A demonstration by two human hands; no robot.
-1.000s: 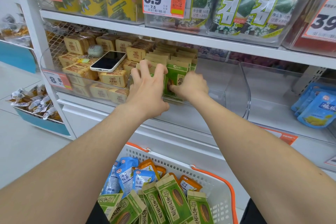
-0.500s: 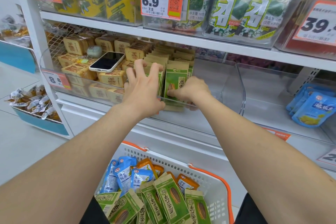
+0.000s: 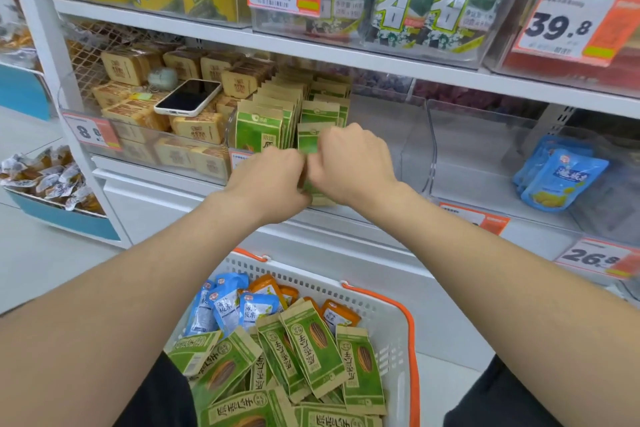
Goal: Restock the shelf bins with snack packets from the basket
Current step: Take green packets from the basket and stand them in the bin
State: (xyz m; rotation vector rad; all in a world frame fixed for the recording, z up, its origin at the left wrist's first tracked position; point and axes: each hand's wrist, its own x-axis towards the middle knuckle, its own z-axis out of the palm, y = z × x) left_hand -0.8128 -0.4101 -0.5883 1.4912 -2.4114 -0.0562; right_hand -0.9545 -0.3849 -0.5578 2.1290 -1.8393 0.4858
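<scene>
- The right hand [image 3: 349,163] has its fingers curled in together, closed round one green packet [image 3: 309,142]. The packet's top shows above the knuckles and its foot below the palm.
- The left hand [image 3: 273,180] is curled as well, with its knuckles touching the right hand's. Its fingertips are hidden, so I cannot tell whether they pinch the packet or only lie against its left edge.
- The packet stands upright at the front of the clear bin [image 3: 408,156] on the middle shelf.
- Two rows of the same packets stand in that bin, a left row [image 3: 258,128] and a right row [image 3: 322,111]. The held packet is at the head of the right one.
- One phone [image 3: 188,97] lies screen-up on tan blocks [image 3: 197,126] in the next bin to the left.
- At least two blue pouches [image 3: 561,180] lean in the bin to the right.
- One white basket [image 3: 391,322] with orange handles sits below, between the forearms.
- It holds at least seven loose green packets [image 3: 311,347], about four blue packets [image 3: 225,308] and three orange packets [image 3: 339,315].
</scene>
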